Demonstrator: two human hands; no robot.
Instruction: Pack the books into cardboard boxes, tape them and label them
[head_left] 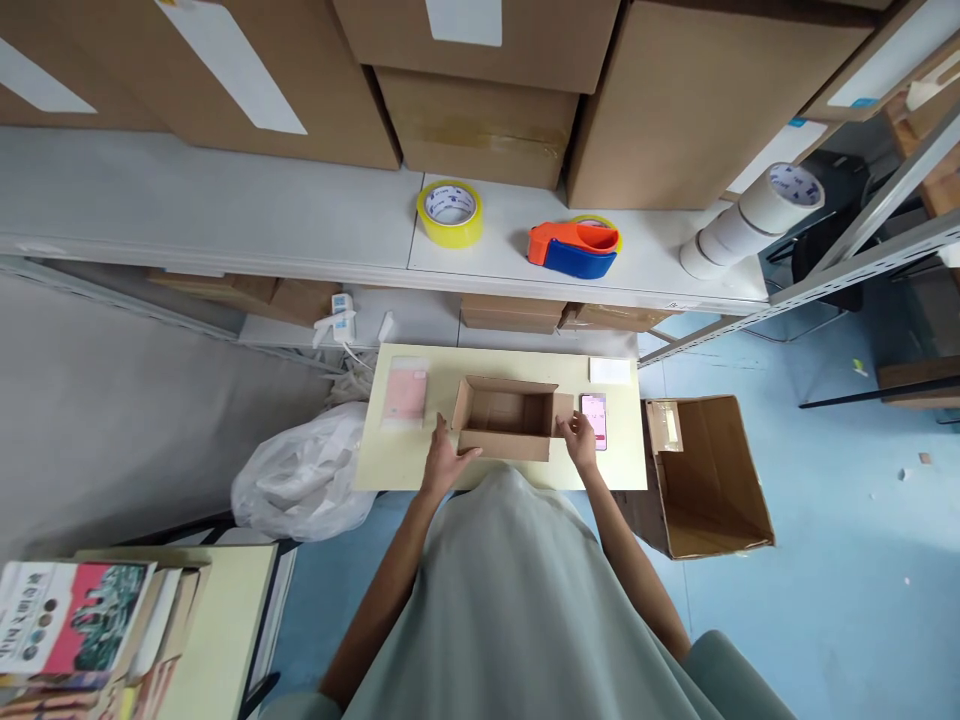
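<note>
maybe the right hand, pinching the flap, creases it if the left hand, spread, lets the box skew.

We see a pale table before a grey shelf, a grey wall at left, blue floor underneath.

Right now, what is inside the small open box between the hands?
In the small box, only bare brown cardboard shows; no contents are visible. The near side may cover part of the floor inside, so that strip I cannot judge.
</note>
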